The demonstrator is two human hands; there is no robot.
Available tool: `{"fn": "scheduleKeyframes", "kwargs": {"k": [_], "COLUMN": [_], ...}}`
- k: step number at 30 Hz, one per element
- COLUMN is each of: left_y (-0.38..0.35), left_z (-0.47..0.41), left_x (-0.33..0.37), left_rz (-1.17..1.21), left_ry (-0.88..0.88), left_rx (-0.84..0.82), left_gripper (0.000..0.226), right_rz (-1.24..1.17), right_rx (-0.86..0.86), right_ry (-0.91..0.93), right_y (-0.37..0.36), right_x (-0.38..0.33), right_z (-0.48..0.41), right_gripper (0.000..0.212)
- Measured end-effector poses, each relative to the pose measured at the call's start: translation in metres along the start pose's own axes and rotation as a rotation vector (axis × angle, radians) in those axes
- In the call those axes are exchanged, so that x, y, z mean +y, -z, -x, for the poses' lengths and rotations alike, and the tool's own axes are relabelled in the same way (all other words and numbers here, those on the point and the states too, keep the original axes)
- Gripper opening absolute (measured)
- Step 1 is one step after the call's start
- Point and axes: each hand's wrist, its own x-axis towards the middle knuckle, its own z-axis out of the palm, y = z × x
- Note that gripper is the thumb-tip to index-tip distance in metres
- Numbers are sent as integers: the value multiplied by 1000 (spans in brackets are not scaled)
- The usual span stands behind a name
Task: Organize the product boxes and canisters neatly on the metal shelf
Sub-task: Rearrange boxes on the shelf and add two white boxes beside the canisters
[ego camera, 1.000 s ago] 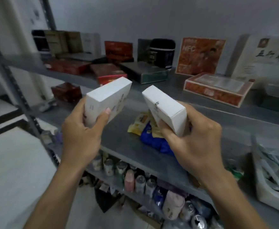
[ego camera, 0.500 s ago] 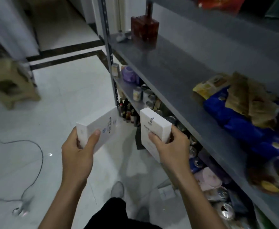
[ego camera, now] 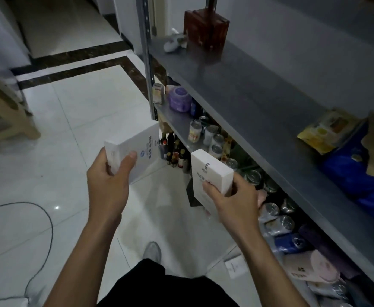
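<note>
The tiled floor fills the left half of the view, white with dark border strips at the far end. The grey metal shelf runs along the right, from near right to far centre, with a lower tier under its top board. A wooden stool stands at the far left edge.

On the top board a blue bag lies at the right, with a yellow packet just beside it on its far side. A brown box stands upright at the far end, well apart from both.

Both white boxes are off the shelf, held in the air over the floor in front of it. The left box is tilted, printed face up; the left hand grips its near end, thumb on top and fingers curled beneath. The right box is gripped at its near end by the right hand, thumb on the printed face (the other fingers are mostly hidden behind it). The boxes are near each other but apart.

On the lower tier sits a purple tub at the far end, with cans crowded to its near side. Small dark bottles stand below, between the two boxes in the view. A thin cable curves over the floor at near left.
</note>
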Motion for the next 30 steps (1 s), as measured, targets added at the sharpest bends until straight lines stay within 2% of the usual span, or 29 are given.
{"fn": "scheduleKeyframes", "kwargs": {"k": [3,7,17,25,30], "left_y": [7,17,30,15,-3], "left_z": [-52,-107,-244,-405,-492], "left_x": [1,-1,-34,-29,-17], "left_rz": [-8,5,-2,-68,-140], "left_ry": [-5,28,118,47,-42], "left_rx": [-78,-103,-32,-62,-213], "left_gripper": [14,11,15,22,28], "right_rz": [-3,3,36,-10,-36], "right_rx": [74,113,94,140,280], "right_ry": [-12,-36,-71,-25,-56], "right_y": [-30,-67,-179,-249,-274], "right_x": [-14,-30,-50,-87,-111], "right_z": [-22,-55,-210,-343,-391], "right_gripper": [35,31,29,30,30]}}
